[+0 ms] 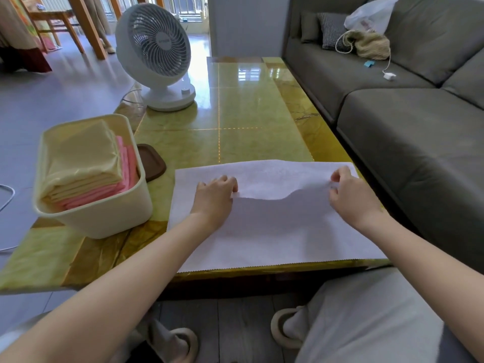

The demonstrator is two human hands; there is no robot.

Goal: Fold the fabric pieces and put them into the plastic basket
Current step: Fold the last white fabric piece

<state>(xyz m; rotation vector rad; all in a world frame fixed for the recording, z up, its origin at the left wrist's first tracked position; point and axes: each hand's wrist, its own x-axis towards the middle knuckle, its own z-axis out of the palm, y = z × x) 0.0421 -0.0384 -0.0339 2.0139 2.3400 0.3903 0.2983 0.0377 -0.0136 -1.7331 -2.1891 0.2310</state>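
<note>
A white fabric piece (272,231) lies spread on the green table (243,121), close to its near edge. Its far part is folded over toward me, the folded edge sagging in the middle. My left hand (216,195) pinches that folded edge at the left. My right hand (351,192) pinches the same edge at the right and holds it slightly raised. A cream plastic basket (110,218) stands to the left on the table, holding folded yellow fabric (83,158) stacked against folded pink fabric (125,169).
A white desk fan (157,56) stands at the table's far left. A dark brown lid (152,161) lies behind the basket. A grey sofa (408,132) runs along the right side, with a bag and cushions on it. My knees and slippers are below the table edge.
</note>
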